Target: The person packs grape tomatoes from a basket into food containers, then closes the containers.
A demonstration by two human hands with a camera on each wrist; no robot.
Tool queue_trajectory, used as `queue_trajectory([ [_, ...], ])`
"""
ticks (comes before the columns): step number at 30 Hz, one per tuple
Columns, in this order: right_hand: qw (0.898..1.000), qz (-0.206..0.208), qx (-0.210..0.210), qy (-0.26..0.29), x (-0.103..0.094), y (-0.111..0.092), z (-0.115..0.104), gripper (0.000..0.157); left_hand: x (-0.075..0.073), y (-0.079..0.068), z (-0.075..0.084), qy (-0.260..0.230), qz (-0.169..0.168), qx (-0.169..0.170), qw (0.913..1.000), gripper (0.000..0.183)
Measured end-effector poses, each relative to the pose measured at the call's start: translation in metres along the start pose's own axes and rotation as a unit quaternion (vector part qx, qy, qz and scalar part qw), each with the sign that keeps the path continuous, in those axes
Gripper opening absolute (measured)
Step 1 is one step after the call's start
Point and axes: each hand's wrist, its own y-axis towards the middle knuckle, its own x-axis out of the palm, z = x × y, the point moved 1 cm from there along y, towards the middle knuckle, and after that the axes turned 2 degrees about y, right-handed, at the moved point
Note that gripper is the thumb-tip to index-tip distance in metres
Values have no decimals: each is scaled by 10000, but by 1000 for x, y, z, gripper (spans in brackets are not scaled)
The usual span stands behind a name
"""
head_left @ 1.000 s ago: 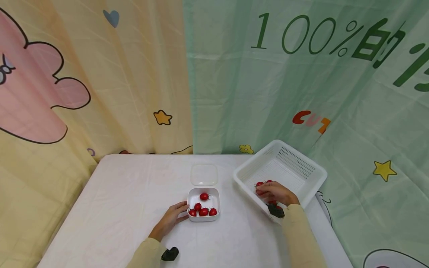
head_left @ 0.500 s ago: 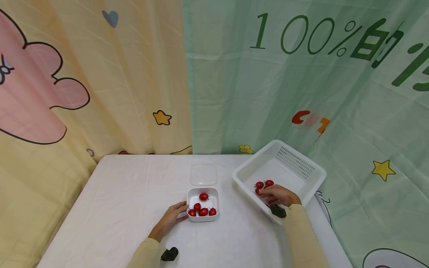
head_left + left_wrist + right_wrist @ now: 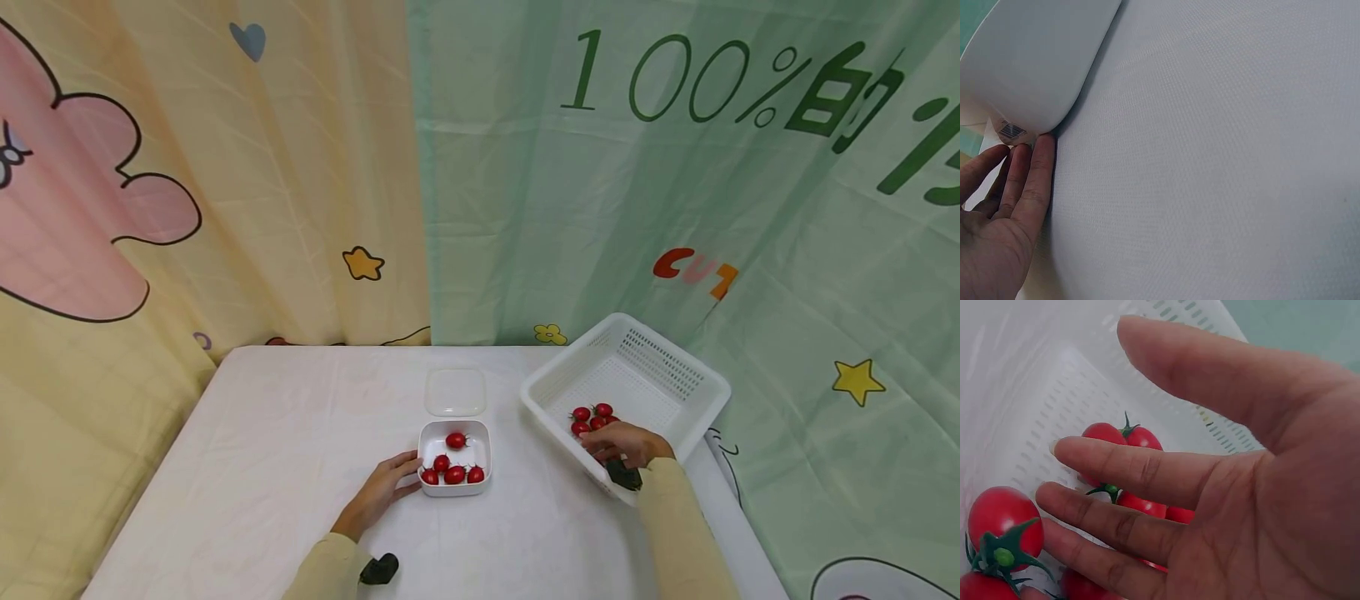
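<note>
Left hand (image 3: 381,492): It is just where I saw it half a second ago. Its fingers are loose and fairly straight, with the tips touching the left side of the white box (image 3: 454,491), not curled round it. The left edge of the table (image 3: 262,467) is well away, so there is lots of room on that side.
White box: One, and it has not moved. I count five red tomatoes (image 3: 454,475) in it, as before: one at the back and four toward the front.
See-through lid (image 3: 456,392): One, lying flat just behind the box, near the back edge of the table.
Middle gap: A wide strip of table runs between the box and the basket (image 3: 652,354).
Basket: One, white with holes, in the same place. It hides part of the table's back and right edges.
Basket tomatoes (image 3: 581,413): They lie by the near left wall. Five show from the head now, more than before; others are partly hidden, so I cannot count them all.
Right hand (image 3: 626,442): It has slid a little toward the near wall. Its fingers are straight, thumb held apart, gripping nothing. I see more room toward the far wall.
</note>
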Motion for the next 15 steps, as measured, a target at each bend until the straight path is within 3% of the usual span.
queue_trajectory([
  [7,9999,-101,72,-14,1,7,2,40,0,0,-1,8,-14,-7,10000,57],
  [15,9984,-491,-277,99,1,15,5,37,-2,1,1,-24,-46,28,10000,59],
])
